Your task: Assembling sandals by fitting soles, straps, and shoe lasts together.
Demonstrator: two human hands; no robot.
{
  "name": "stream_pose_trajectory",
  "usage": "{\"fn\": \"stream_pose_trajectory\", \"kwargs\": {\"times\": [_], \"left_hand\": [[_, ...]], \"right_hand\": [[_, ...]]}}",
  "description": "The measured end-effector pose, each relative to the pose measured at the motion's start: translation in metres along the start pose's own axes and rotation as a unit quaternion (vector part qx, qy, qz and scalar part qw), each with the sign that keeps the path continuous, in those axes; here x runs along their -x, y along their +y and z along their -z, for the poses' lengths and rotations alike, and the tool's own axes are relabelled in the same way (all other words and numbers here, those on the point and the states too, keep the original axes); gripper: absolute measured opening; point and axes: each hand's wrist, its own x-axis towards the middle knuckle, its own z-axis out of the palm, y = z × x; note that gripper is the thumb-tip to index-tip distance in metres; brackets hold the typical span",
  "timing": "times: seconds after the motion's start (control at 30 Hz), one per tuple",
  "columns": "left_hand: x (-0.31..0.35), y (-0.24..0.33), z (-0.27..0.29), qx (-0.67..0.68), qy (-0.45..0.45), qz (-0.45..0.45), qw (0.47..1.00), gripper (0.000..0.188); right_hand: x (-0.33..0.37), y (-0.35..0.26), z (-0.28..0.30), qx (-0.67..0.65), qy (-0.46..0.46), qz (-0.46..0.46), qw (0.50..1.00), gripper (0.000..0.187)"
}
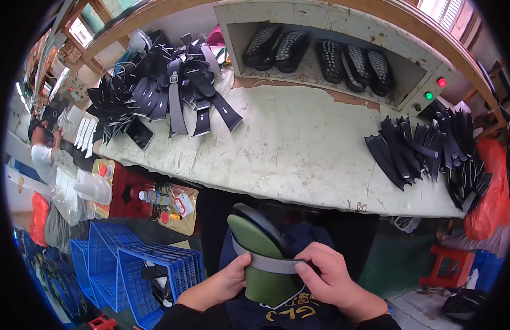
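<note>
In my lap a green shoe last (pixel 269 283) stands tilted, with a black sole (pixel 260 220) against its far right side. Across the last runs a grey strap (pixel 271 264). My left hand (pixel 230 278) grips the left side, its thumb pressed on the strap's left end. At the right end my right hand (pixel 326 272) pinches the strap between thumb and fingers. The fingertips behind the last are hidden.
Ahead is a cloth-covered bench (pixel 266 148) bearing a heap of black and grey straps (pixel 150 93) and more black straps (pixel 425 146). Studded black shoes (pixel 332 60) fill a lit box. Blue crates (pixel 156 275) stand lower left, a red stool (pixel 447 267) lower right.
</note>
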Motion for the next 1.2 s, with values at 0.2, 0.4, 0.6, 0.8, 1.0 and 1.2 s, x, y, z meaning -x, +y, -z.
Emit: {"fn": "stream_pose_trajectory", "kwargs": {"times": [0.2, 0.4, 0.6, 0.8, 1.0, 1.2], "left_hand": [[-0.011, -0.003, -0.014, 0.002, -0.117, -0.121, 0.986, 0.094], [-0.069, -0.064, 0.027, 0.165, -0.360, -0.191, 0.898, 0.102], [-0.065, -0.046, 0.008, 0.203, -0.403, -0.149, 0.880, 0.063], [-0.062, -0.042, 0.000, 0.195, -0.389, -0.095, 0.896, 0.019], [-0.068, -0.048, 0.006, 0.192, -0.378, -0.111, 0.899, 0.021], [-0.067, -0.052, -0.007, 0.202, -0.360, -0.116, 0.903, 0.021]], "right_hand": [[0.001, -0.014, 0.005, 0.006, -0.013, 0.085, 0.996, 0.016], [0.001, -0.023, 0.001, -0.005, -0.044, 0.112, 0.993, 0.016], [0.003, -0.032, 0.005, 0.007, -0.092, 0.102, 0.991, 0.012], [0.012, -0.032, -0.009, -0.044, -0.038, 0.091, 0.994, 0.012], [0.006, -0.024, -0.015, -0.075, -0.008, 0.122, 0.990, 0.011], [0.003, -0.021, -0.020, -0.087, -0.007, 0.137, 0.987, 0.011]]}}
